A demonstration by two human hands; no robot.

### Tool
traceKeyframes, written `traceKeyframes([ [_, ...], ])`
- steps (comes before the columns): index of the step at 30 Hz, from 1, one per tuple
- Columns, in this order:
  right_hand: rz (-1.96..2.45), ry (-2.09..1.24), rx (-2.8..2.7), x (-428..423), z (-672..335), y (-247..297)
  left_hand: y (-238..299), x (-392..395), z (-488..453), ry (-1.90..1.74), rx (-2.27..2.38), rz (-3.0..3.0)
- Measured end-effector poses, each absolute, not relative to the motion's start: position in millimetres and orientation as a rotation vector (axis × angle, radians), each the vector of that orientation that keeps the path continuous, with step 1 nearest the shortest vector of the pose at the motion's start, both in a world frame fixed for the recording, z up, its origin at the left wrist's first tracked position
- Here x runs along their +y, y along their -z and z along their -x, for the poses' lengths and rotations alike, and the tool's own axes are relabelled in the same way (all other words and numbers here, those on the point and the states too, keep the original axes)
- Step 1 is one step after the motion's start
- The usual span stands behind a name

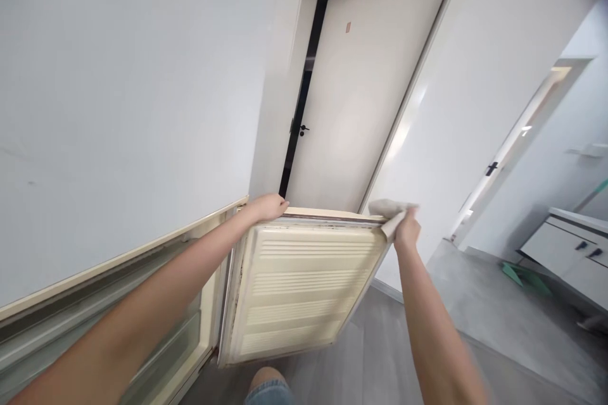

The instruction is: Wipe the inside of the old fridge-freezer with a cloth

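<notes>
A cream-coloured fridge door (304, 285) stands swung open, its ribbed inner panel facing me and dirt along its seal. My left hand (266, 207) is closed over the door's top edge near the hinge side. At the door's far top corner, my right hand (407, 230) grips a pale cloth (390, 209), which touches the edge there and is partly blurred. To the left, below my forearm, the open fridge compartment (183, 335) shows shelves or drawer fronts, partly covered by my arm.
Behind the fridge door a white room door (361, 88) with a black handle stands ajar. On the right are a white cabinet (567, 256) and a green dustpan-like object (525, 277). My knee (268, 383) is just below the fridge door, over the grey floor (365, 335).
</notes>
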State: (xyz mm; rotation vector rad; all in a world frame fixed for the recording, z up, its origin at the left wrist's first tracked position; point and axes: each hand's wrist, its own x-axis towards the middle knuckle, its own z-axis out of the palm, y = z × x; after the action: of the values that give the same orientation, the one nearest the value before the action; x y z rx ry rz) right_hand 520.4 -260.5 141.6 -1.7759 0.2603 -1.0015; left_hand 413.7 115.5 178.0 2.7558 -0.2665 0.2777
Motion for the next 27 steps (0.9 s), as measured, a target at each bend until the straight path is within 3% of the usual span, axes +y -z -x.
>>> traceKeyframes([
  [3, 1.494, 1.281, 0.293, -217, -487, -136, -179, 115, -415, -0.241, -0.267, -2.724],
  [7, 1.587, 1.590, -0.230, -120, -433, -79, -179, 117, -421, -0.204, -0.271, -2.672],
  [11, 1.812, 1.560, -1.113, -18, -398, -21, -176, 121, -426, -0.193, -0.268, -2.632],
  [15, 1.931, 1.612, -1.245, 40, -390, -4, -173, 122, -423, -0.229, -0.244, -2.626],
  [27, 1.989, 1.989, -0.975, -33, -418, -19, -176, 120, -406, -0.363, -0.331, -2.629],
])
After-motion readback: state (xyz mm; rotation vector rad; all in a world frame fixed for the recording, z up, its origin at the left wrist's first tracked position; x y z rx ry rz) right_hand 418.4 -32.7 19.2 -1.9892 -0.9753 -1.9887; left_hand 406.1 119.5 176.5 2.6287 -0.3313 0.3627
